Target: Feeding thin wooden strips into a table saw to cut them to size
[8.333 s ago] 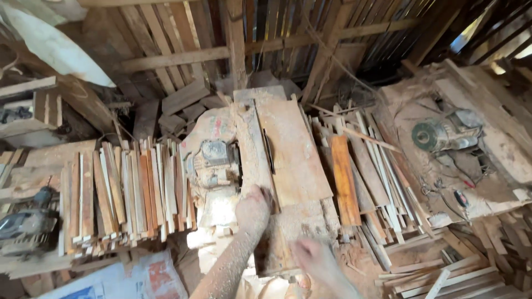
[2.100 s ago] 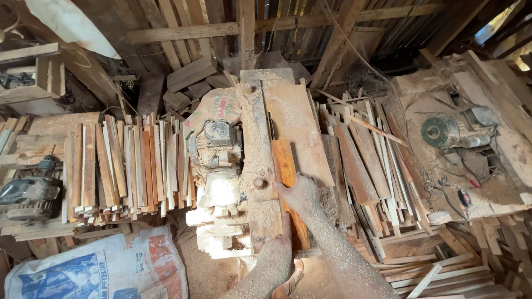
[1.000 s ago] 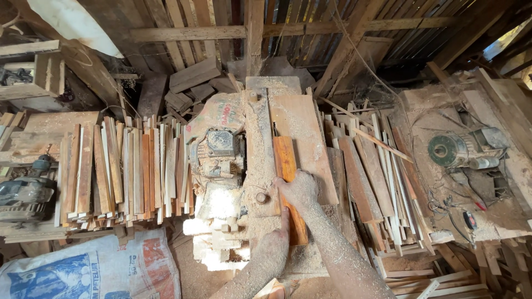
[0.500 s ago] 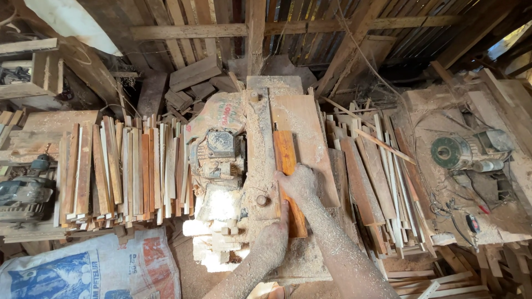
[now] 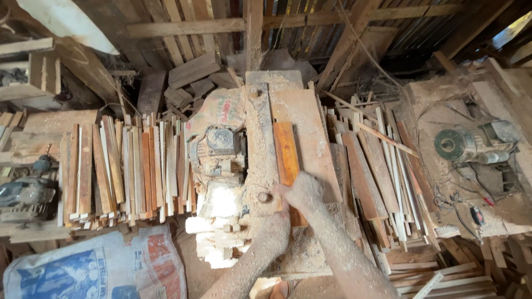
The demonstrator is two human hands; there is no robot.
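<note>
An orange-brown wood strip lies lengthwise on the sawdust-covered machine table, pressed against the raised fence on its left. The right hand, coated in sawdust, rests palm-down on the near end of the strip with fingers closed together over it, pinning it flat to the table. The left hand sits just beside and below the right one, at the strip's near end and close to a round knob on the fence; whether its fingers curl around the wood cannot be told.

Left of the hands, beyond the fence, a dusty motor sits under a worn printed sack. Further left, a stack of thin slats lies side by side on a bench. Below that stack, a blue and white woven sack bulges, its contents hidden. Right of the hands, more long slats lie piled loosely, and well beyond them stands a second machine with a round green disc.
</note>
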